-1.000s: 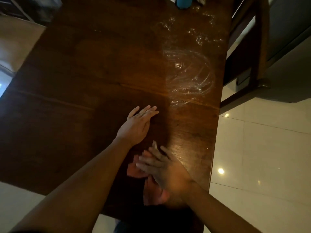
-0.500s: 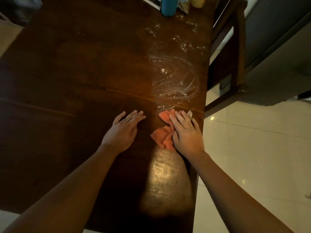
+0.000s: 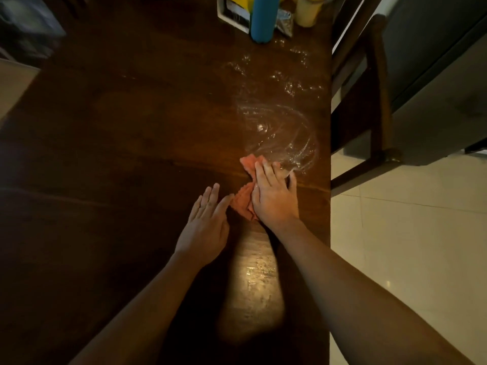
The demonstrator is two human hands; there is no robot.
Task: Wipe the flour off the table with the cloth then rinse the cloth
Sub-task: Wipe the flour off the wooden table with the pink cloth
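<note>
The orange cloth [image 3: 243, 204] sits at frame centre on the table [image 3: 118, 154], pushed up from the near edge within the last second so its far end now meets the swirled flour [image 3: 284, 133] above. The right hand [image 3: 274, 198] presses it with flat fingers, gripping nothing. The left hand [image 3: 205, 225] rests flat and open beside it, and wiping is probably just starting.

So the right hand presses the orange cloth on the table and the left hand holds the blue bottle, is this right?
Not quite. The right hand presses the cloth on the table, but the left hand holds nothing: it lies open beside the cloth. The bottle stands untouched at the far end, as the head view shows.
</note>
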